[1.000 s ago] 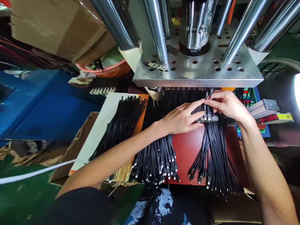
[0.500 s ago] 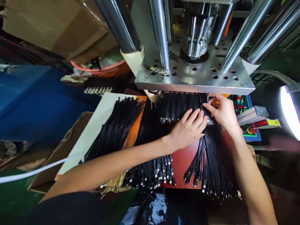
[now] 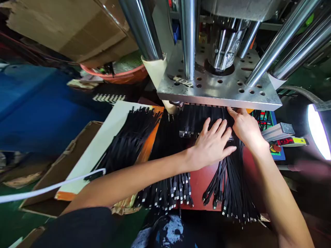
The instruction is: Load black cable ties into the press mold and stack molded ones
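Note:
My left hand (image 3: 213, 143) lies palm down with its fingers spread, over the front of a row of flat black cables (image 3: 200, 117) set side by side under the press. Its fingertips rest at the cables' front ends, near small metal connectors. My right hand (image 3: 248, 129) is at the row's right end, index finger stretched toward the cables under the press plate (image 3: 217, 98). Its other fingers are curled, and I see nothing held in them. Loose black cables with metal-tipped plugs (image 3: 230, 189) hang down below my hands, and another bunch (image 3: 168, 189) lies left of them.
Thick steel columns (image 3: 187, 41) rise above the plate. More black cables (image 3: 124, 137) lie on a white board (image 3: 95, 148) at left, beside an open cardboard box (image 3: 64, 156). A metal bar (image 3: 278, 131) and a bright lamp (image 3: 319, 131) stand at right.
My right hand has gone from a thumb-and-finger pinch at a cable to a stretched index finger. My left hand has spread its thumb and slid slightly down. The view has shifted a little.

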Demonstrator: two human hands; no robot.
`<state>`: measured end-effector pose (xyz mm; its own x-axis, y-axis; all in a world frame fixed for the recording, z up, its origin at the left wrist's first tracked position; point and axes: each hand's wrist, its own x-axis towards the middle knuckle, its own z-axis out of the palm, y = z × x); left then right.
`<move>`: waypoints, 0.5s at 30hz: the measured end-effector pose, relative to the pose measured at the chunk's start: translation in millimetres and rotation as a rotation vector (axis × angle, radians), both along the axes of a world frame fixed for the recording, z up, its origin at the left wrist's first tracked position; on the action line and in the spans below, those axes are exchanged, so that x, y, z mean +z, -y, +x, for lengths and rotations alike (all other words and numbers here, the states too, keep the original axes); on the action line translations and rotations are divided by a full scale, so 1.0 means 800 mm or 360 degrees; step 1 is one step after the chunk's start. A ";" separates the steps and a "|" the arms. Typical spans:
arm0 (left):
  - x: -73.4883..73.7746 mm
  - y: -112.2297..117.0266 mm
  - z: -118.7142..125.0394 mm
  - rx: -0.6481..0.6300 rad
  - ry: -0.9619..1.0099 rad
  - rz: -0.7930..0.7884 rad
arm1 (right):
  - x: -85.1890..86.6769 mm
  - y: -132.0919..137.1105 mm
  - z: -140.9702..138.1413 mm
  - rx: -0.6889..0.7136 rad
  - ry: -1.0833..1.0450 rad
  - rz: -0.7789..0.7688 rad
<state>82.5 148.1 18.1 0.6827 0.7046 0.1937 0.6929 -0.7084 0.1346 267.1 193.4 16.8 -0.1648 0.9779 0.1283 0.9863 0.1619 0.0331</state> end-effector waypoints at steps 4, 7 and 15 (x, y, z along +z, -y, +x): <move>0.003 -0.047 0.013 0.0127 0.0093 -0.0096 | -0.003 -0.045 0.002 0.0046 -0.0136 -0.0026; 0.006 -0.092 0.022 0.0206 0.0101 -0.0127 | -0.007 -0.073 0.003 0.0071 -0.0246 0.0020; 0.024 -0.124 0.014 0.0074 0.0201 -0.0242 | 0.004 -0.063 0.005 0.0065 -0.0372 0.0008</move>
<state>93.5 247.3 37.7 0.6258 0.7624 0.1647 0.6951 -0.6409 0.3258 271.3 244.2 19.8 -0.1693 0.9704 0.1725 0.9598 0.2020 -0.1946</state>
